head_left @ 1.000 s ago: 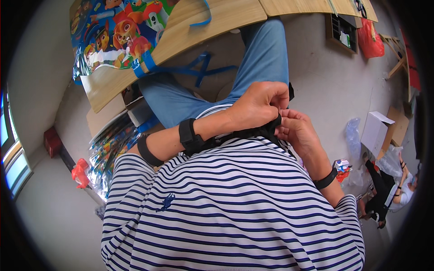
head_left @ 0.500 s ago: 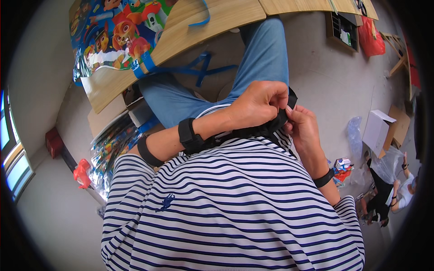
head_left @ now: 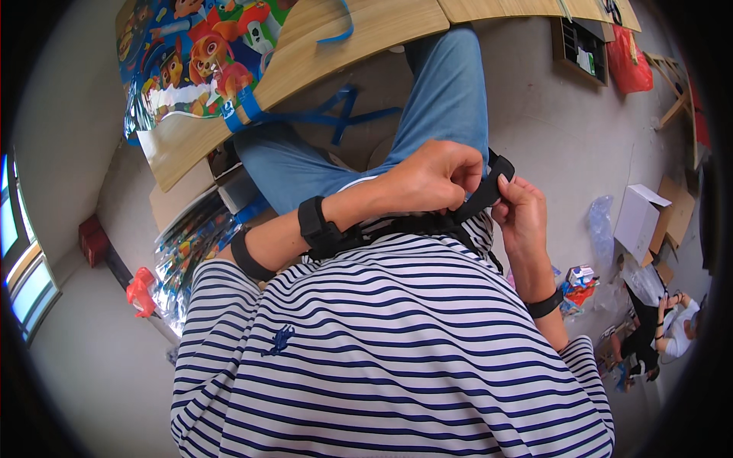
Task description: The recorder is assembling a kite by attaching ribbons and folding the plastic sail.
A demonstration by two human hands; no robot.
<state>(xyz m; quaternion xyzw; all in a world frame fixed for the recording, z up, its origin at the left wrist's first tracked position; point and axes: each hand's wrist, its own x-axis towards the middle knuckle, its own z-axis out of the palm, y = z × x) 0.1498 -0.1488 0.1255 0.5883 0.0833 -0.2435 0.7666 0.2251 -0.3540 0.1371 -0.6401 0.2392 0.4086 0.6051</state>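
Observation:
A wide black strap (head_left: pixel 487 192) runs between my two hands in front of my right hip. My left hand (head_left: pixel 431 177) reaches across my lap with its fingers curled, closed on the strap's inner part; its fingertips are partly hidden. On the other side, my right hand (head_left: pixel 523 212) pinches the strap's outer part between thumb and fingers. A black waist belt (head_left: pixel 416 224) lies across my striped shirt (head_left: pixel 397 320). Black bands circle my forearms and wrists.
Ahead stands a wooden table (head_left: pixel 374 34) with colourful printed sheeting (head_left: pixel 206 61) and blue strips (head_left: pixel 336 114) hanging off its edge. Shiny sheets (head_left: pixel 191 252) are at my left. Cardboard boxes (head_left: pixel 641 221), clear plastic (head_left: pixel 601 229) and another person (head_left: pixel 672 324) are at the right.
My right hand has moved slightly outward, and more of the black strap now shows between my hands. The other person's arms have come lower.

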